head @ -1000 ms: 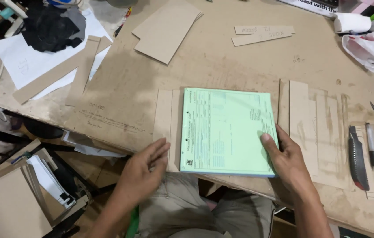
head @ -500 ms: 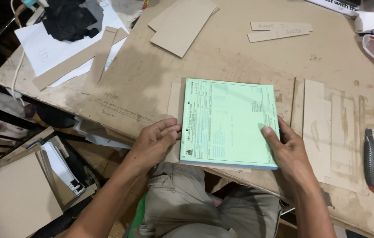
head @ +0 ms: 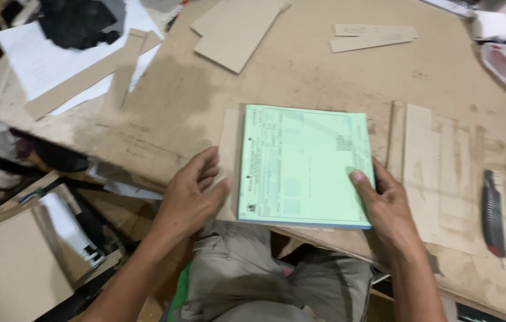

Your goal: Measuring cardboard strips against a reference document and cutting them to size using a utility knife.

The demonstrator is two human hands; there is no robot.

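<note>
Pale-green printed pad of paper forms (head: 304,164) lies flat near the worktop's (head: 301,65) front edge, on a tan cardboard backing strip (head: 229,149). Left hand (head: 190,191), fingers spread, rests at its 9 o'clock edge; right hand (head: 384,209) presses the 4 o'clock corner, thumb on top. It looks like squaring-up; any next move needs both edges aligned. Black utility knife (head: 493,211) lies at 3 o'clock, cardboard sheet (head: 235,30) at 12.

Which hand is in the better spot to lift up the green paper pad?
Probably the right hand. Its thumb already lies on top of the green pad at the right edge. The left hand rests beside the pad's left edge, on the cardboard strip under it.
</note>
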